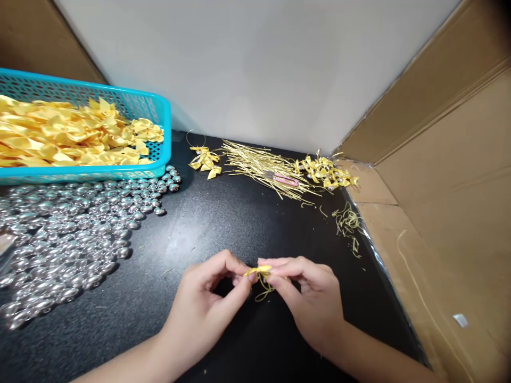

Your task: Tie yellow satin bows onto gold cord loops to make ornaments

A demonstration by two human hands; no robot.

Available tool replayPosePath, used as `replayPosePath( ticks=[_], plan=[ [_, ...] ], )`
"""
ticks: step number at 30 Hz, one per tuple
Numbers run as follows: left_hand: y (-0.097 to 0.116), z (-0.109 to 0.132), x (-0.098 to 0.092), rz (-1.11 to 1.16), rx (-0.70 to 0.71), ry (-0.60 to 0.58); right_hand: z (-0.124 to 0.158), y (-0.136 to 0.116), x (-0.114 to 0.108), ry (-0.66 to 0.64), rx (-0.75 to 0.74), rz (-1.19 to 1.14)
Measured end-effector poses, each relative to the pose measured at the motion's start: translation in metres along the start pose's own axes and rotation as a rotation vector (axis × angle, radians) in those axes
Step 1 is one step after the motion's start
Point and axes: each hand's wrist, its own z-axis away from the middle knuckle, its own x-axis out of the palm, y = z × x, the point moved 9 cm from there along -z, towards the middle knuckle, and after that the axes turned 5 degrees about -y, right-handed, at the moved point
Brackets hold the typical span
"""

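A small yellow ribbon bow (261,270) is stretched between my two hands, low in the middle of the view. My left hand (213,295) pinches one end of it with thumb and forefinger. The other end is pinched by my right hand (305,290). Below the bow hangs a loop of thin gold cord (263,292). Part of the bow is hidden behind my fingertips.
A turquoise basket (167,133) full of yellow bows (67,133) stands at the back left. Silver beads (72,239) spread before it. Cut gold cords (255,162), pink-handled snips (285,180), finished bow clusters (327,171) and thread scraps (348,219) lie behind. Cardboard (451,175) walls the right.
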Motion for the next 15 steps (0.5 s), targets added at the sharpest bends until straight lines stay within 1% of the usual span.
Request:
replayPosePath(
  ticks=[8,15],
  plan=[
    [0.001,-0.001,0.000,-0.015,0.009,0.008,0.001,-0.007,0.001,0.000,-0.081,0.049],
    [0.002,0.000,-0.001,-0.022,0.002,0.008,-0.001,-0.012,0.003,-0.024,-0.112,0.104]
  ],
)
